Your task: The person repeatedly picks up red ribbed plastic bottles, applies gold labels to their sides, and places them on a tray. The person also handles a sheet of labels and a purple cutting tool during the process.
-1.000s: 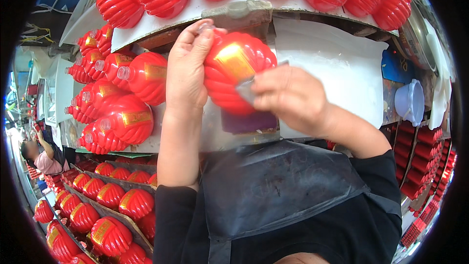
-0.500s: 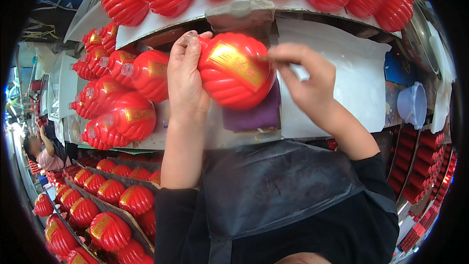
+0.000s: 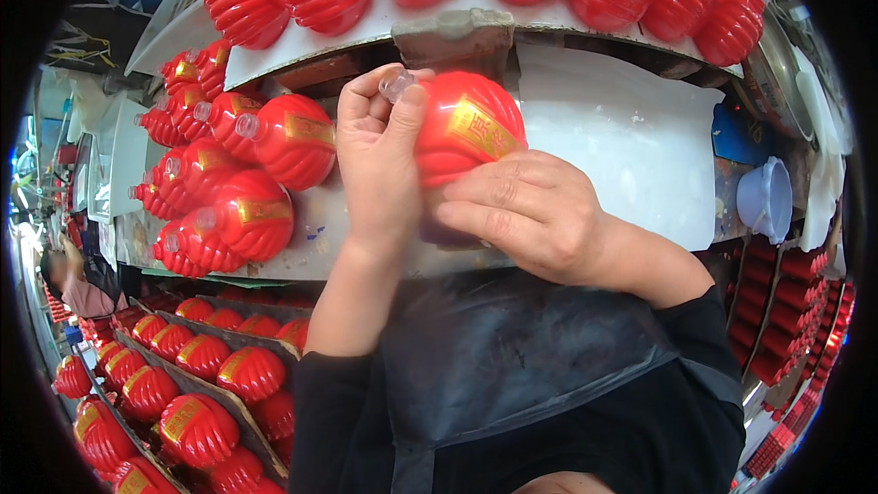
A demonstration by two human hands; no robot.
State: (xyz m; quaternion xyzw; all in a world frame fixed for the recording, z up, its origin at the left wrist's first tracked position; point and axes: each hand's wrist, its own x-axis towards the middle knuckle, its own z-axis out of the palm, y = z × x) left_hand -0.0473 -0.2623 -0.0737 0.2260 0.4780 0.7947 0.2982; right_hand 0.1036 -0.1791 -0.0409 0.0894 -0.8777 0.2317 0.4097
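A round, ribbed red bottle [image 3: 465, 114] with a gold label lies on its side in front of me. Its clear neck [image 3: 397, 84] points to the upper left. My left hand [image 3: 377, 146] is closed around the neck end, the thumb along the bottle's shoulder. Against the lower right side presses my right hand [image 3: 535, 215], its fingers bent and held together, covering part of the label and body. Whether anything small sits under those fingers is hidden. Beneath the bottle shows a bit of a purple cloth [image 3: 444, 238].
Several similar red bottles [image 3: 297, 142] crowd the table's left side, and more stand on a white shelf [image 3: 594, 41] at the back. A white sheet [image 3: 622, 155] covers the right side, beside a pale blue bucket [image 3: 765, 199]. Crates of red bottles [image 3: 199, 428] stand lower left. Another person [image 3: 87, 288] is far left.
My right hand has moved down and left from the bottle's far right side onto its lower side. The bottle has shifted right and turned in my left hand, and its label is now partly covered.
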